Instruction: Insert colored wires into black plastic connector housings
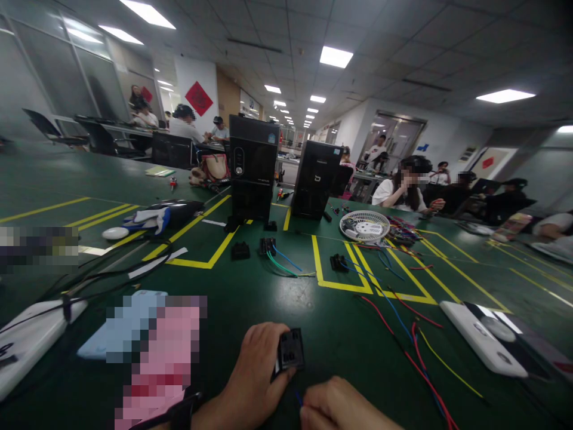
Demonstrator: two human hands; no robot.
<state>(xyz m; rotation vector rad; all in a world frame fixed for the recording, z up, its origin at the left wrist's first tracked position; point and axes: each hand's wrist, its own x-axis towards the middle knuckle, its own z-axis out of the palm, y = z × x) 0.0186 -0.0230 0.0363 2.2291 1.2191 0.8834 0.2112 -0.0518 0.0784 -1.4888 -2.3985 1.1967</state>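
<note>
My left hand [259,373] is closed around a small black plastic block [292,348] with openings in its face, held up above the green table. Just below and to the right, my right hand [340,406] pinches a thin blue wire [298,396], whose end points up toward the block. Whether the wire touches the block I cannot tell. Farther off lie a similar black block with blue and green wires [267,245], a plain black block [240,250] and another wired black block [338,262]. Loose red, blue and yellow wires [414,352] are spread to my right.
Two black computer towers [253,173] stand at the back. A white round basket [364,226] sits beside a heap of wires. White power banks [486,340] flank me, with blurred pink packaging [168,346] and black cables at left. Other people sit at tables beyond.
</note>
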